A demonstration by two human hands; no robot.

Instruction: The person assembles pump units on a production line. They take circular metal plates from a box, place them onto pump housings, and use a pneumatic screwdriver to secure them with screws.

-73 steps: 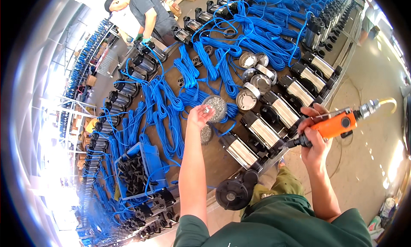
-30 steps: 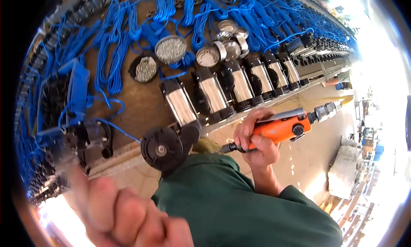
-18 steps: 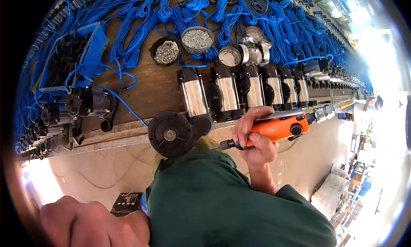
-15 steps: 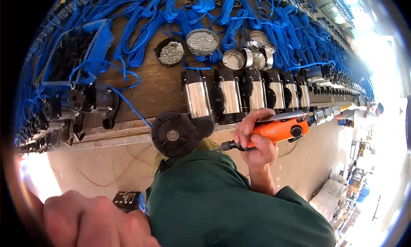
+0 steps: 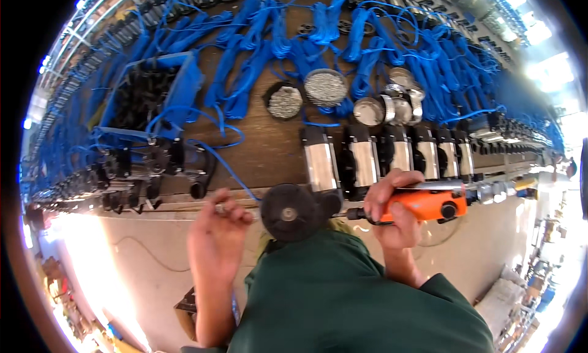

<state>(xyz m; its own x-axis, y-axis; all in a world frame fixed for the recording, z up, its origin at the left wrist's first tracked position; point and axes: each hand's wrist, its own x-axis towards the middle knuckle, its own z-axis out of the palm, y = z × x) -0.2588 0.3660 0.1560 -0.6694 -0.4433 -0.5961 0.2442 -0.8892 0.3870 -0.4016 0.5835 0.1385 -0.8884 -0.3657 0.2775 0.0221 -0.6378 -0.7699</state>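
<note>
My right hand (image 5: 395, 215) is wrapped round an orange pneumatic screwdriver (image 5: 422, 207), its bit pointing left. Just left of that bit, at the bench's near edge, lies a pump with a silver body and a round black base (image 5: 289, 212), the base facing me. My left hand (image 5: 217, 233) is raised beside the base, apart from it. Its fingers are curled together; something small may be between the fingertips, but I cannot make it out.
Silver-bodied pumps (image 5: 364, 163) stand in a row on the wooden bench (image 5: 263, 151). Behind them are two round tins of small metal parts (image 5: 326, 88), metal rings (image 5: 369, 111) and coiled blue cables (image 5: 361, 41). A blue crate (image 5: 190, 77) of black parts sits at left.
My left hand has gone from close at the lower left up to beside the pump's base. The whole view has shifted, and the right hand still holds the screwdriver.
</note>
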